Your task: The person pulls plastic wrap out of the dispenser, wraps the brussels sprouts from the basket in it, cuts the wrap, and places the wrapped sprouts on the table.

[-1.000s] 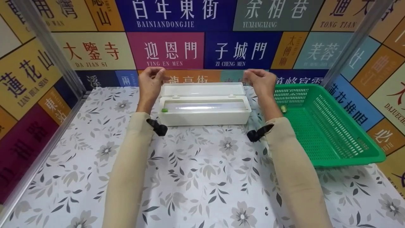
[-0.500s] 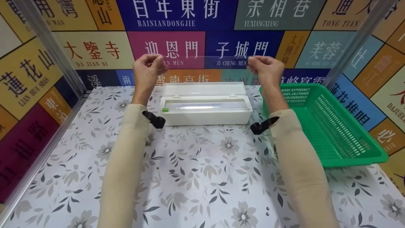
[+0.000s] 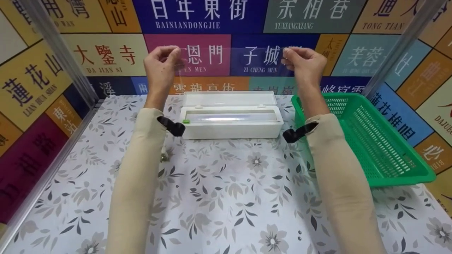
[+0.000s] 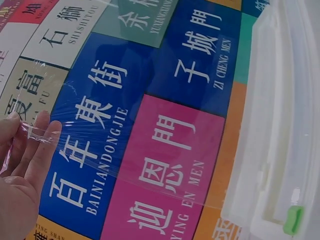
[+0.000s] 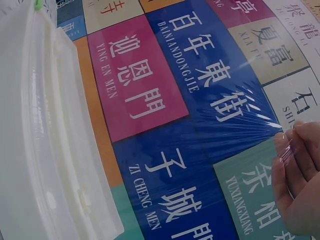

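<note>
A sheet of clear plastic wrap (image 3: 229, 61) stretches between my two raised hands, in front of the patterned wall. My left hand (image 3: 160, 68) pinches its upper left corner, and creases fan out from the fingers in the left wrist view. The opposite corner is gripped between thumb and fingers of my right hand (image 3: 308, 68); the right wrist view shows the wrap (image 5: 255, 117) bunched there. Below stands a white wrap dispenser (image 3: 231, 130), its lid (image 3: 227, 98) raised at the back and a green slider (image 3: 186, 121) at its left end. Whether the wrap still joins the roll, I cannot tell.
To the right, partly behind my right forearm, is a green plastic basket (image 3: 399, 181). A small greenish object (image 3: 164, 155) lies beside my left sleeve, mostly hidden. A flower-patterned cloth (image 3: 219, 211) covers the table. The sign-covered wall (image 3: 106, 56) rises close behind.
Both hands have risen from beside the dispenser's lid to well above it and moved slightly apart, drawing the wrap upward. A small object has come into view beside the left sleeve.
</note>
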`<control>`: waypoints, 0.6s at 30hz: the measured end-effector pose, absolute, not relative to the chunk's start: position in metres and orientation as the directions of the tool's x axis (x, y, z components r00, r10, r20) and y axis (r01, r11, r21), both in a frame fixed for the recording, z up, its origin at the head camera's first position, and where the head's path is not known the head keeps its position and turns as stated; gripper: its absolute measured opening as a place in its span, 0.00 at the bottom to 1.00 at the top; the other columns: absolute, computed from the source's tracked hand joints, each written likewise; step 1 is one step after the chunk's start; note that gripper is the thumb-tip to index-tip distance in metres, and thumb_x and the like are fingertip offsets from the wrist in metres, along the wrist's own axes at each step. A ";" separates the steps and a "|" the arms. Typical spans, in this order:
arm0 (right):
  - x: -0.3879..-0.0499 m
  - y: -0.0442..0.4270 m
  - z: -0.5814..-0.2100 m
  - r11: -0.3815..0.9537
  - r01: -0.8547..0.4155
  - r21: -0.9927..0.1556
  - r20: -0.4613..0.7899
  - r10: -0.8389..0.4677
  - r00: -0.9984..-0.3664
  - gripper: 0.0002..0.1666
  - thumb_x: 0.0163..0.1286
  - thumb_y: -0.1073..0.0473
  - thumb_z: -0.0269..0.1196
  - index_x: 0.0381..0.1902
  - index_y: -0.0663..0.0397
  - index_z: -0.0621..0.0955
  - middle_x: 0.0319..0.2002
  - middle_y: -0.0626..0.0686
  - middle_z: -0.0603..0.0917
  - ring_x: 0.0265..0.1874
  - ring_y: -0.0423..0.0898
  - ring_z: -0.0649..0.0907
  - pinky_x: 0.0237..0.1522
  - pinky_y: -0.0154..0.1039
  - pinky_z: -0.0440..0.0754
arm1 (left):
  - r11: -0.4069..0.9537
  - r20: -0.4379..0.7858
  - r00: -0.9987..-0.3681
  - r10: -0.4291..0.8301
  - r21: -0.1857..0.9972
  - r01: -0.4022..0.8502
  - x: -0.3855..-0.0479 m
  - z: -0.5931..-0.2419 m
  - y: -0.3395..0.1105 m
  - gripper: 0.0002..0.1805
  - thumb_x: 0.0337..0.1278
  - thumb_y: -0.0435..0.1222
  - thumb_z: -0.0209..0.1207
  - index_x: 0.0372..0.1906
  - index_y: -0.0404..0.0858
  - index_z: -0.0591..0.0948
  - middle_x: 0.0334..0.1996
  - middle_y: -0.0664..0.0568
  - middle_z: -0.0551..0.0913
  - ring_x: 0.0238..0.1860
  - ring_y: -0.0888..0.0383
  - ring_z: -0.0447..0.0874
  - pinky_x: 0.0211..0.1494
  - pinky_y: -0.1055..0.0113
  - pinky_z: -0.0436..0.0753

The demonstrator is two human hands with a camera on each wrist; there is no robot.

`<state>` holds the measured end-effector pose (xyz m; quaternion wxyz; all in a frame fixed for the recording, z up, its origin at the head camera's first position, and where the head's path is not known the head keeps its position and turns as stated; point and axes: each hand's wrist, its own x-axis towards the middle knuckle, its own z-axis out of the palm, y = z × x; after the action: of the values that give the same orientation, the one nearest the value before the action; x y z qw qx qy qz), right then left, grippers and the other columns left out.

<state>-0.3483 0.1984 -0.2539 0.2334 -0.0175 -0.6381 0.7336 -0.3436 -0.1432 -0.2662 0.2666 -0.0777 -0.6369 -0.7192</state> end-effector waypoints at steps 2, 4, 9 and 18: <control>-0.347 0.199 -0.251 -0.093 -0.343 -0.935 0.288 0.363 -0.886 0.12 0.57 0.57 0.76 0.38 0.55 0.89 0.33 0.49 0.90 0.32 0.44 0.89 0.44 0.34 0.87 | -0.060 0.457 -0.844 -0.281 0.870 0.490 -0.341 -0.263 -0.143 0.09 0.66 0.34 0.62 0.46 0.33 0.84 0.35 0.52 0.85 0.36 0.52 0.89 0.47 0.66 0.89; -0.344 0.199 -0.251 -0.110 -0.353 -0.929 0.292 0.364 -0.884 0.12 0.57 0.57 0.76 0.38 0.55 0.89 0.34 0.49 0.90 0.33 0.45 0.89 0.45 0.35 0.87 | -0.072 0.460 -0.845 -0.273 0.866 0.495 -0.338 -0.261 -0.143 0.08 0.65 0.34 0.62 0.45 0.34 0.84 0.35 0.50 0.86 0.38 0.49 0.89 0.47 0.66 0.89; -0.335 0.198 -0.259 -0.156 -0.366 -0.918 0.284 0.386 -0.878 0.13 0.59 0.57 0.75 0.41 0.55 0.88 0.36 0.49 0.90 0.35 0.44 0.89 0.48 0.37 0.86 | -0.069 0.476 -0.852 -0.219 0.863 0.500 -0.327 -0.262 -0.145 0.09 0.65 0.34 0.63 0.46 0.33 0.84 0.38 0.48 0.86 0.37 0.52 0.89 0.47 0.66 0.89; -0.311 0.198 -0.277 -0.081 -0.438 -0.896 0.372 0.405 -0.836 0.14 0.59 0.56 0.75 0.42 0.55 0.88 0.39 0.50 0.90 0.40 0.46 0.88 0.53 0.33 0.85 | -0.035 0.475 -0.872 -0.115 0.876 0.482 -0.297 -0.269 -0.157 0.11 0.63 0.34 0.65 0.47 0.32 0.86 0.33 0.51 0.88 0.35 0.56 0.89 0.44 0.65 0.90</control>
<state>-0.3106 0.1985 -0.2775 0.2864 0.0134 -0.6144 0.7350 -0.2969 -0.1575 -0.2694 0.2113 -0.1387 -0.6618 -0.7058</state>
